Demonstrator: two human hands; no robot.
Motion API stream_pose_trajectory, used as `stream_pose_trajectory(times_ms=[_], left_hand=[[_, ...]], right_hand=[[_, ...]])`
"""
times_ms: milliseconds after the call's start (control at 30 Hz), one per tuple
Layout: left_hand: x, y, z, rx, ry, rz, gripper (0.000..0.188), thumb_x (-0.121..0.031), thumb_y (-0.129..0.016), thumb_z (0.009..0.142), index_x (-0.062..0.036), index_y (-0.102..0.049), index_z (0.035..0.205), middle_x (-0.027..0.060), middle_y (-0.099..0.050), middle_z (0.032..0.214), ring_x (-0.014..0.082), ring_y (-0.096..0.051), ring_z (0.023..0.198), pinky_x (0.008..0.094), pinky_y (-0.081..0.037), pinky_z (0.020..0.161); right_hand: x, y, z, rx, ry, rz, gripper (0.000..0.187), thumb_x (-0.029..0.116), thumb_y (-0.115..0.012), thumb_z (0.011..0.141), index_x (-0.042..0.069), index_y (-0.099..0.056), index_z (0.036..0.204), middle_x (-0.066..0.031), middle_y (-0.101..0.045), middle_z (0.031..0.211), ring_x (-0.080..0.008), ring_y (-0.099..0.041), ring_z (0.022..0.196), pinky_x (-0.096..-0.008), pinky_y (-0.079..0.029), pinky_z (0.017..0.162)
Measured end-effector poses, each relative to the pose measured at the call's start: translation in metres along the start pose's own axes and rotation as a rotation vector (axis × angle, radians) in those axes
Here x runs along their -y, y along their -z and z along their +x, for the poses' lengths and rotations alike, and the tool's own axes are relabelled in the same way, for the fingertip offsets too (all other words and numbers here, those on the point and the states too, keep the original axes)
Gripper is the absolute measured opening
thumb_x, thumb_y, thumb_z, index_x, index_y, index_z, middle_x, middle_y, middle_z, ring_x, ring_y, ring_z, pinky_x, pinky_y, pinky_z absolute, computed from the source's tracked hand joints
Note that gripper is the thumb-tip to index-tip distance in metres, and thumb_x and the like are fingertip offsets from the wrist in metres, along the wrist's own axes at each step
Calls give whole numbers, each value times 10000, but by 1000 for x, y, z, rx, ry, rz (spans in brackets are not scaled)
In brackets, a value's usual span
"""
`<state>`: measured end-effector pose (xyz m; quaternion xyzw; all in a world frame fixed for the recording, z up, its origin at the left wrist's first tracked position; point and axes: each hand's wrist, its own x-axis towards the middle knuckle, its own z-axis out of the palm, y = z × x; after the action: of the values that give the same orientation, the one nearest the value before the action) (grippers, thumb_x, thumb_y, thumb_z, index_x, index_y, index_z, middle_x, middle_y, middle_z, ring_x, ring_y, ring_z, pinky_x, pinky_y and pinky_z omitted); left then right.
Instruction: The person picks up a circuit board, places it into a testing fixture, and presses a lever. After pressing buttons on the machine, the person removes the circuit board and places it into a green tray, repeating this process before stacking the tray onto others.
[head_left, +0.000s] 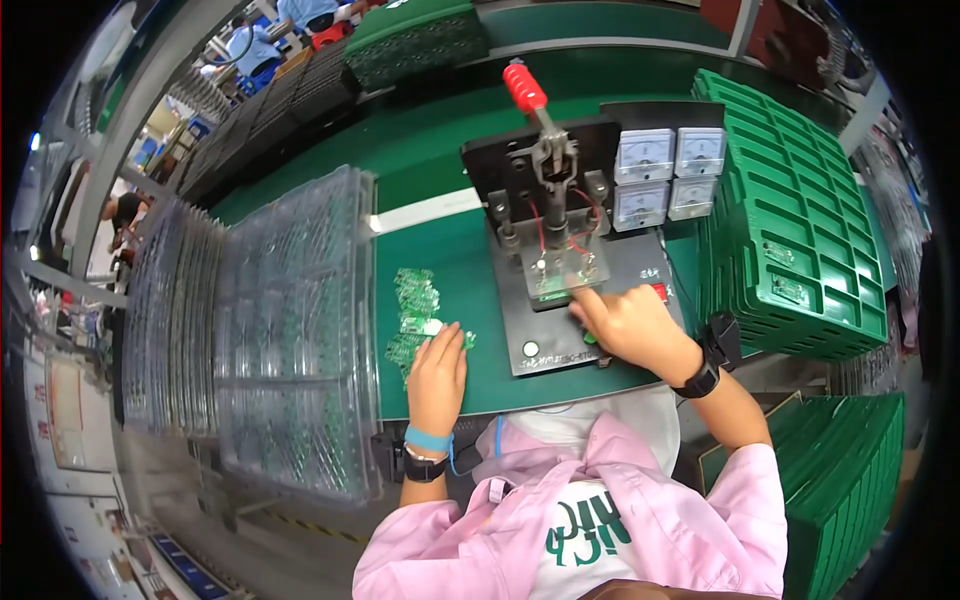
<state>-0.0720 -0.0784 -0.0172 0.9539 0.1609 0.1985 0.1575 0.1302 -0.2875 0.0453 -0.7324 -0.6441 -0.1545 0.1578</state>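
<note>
My left hand (437, 375) lies with fingers stretched out at the edge of a loose pile of small green circuit boards (415, 295). My right hand (640, 328) is at the front of a black test fixture (515, 325), index finger reaching to the clear plate (550, 285) and the other fingers curled. What it grips, if anything, is hidden; a bit of green shows beneath it. Above the plate stands a toggle clamp (555, 160) with a red handle (524, 88), upright and tilted slightly left. Thin red wires run down to the plate.
Several analog meters (643, 155) stand behind the fixture. Stacked green trays (800, 220) rise at the right, two boards in the top one. Clear plastic trays (290, 300) are stacked at the left. More green trays (850, 490) sit lower right. Black trays and people are farther back.
</note>
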Motion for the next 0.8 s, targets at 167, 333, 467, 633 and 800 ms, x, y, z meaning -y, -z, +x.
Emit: stream_pose_trajectory(times_ms=[167,333,467,633,800], left_hand=[[1,9,3,5,-29,17,232,1,-587,852,-6,-656,1073,155,-674,1076,338,-635,1047,416,-510,892],[-4,16,9,26,8,-10,237,9,-585,847,-17,-662,1069,157,-684,1044,340,-648,1006,414,-533,835],[-4,20,6,76,-106,7,229,23,-577,848,-20,-666,1055,174,-680,1055,341,-660,967,405,-545,797],[-16,20,19,20,-33,-29,243,35,-585,836,-6,-663,1062,182,-684,1033,337,-679,912,390,-559,759],[-66,12,54,-256,-536,-155,267,33,-588,824,20,-656,1081,158,-692,1000,312,-689,888,382,-562,767]], right_hand=[[9,-2,15,228,-20,-185,338,102,-571,776,-63,-601,1070,-72,-594,576,-211,-626,504,-328,-474,442],[10,-5,18,214,42,-165,282,94,-581,763,-66,-603,994,-68,-591,582,-207,-620,491,-316,-478,442],[8,-8,15,185,50,-210,232,99,-572,772,-40,-600,955,-56,-585,592,-191,-623,500,-314,-476,443],[14,27,-8,-67,45,-20,146,84,-643,726,3,-590,835,-57,-583,605,-200,-611,503,-326,-464,441],[-15,90,-46,-380,-218,39,201,-64,-643,683,27,-607,858,-61,-579,658,-200,-550,500,-304,-446,477]])
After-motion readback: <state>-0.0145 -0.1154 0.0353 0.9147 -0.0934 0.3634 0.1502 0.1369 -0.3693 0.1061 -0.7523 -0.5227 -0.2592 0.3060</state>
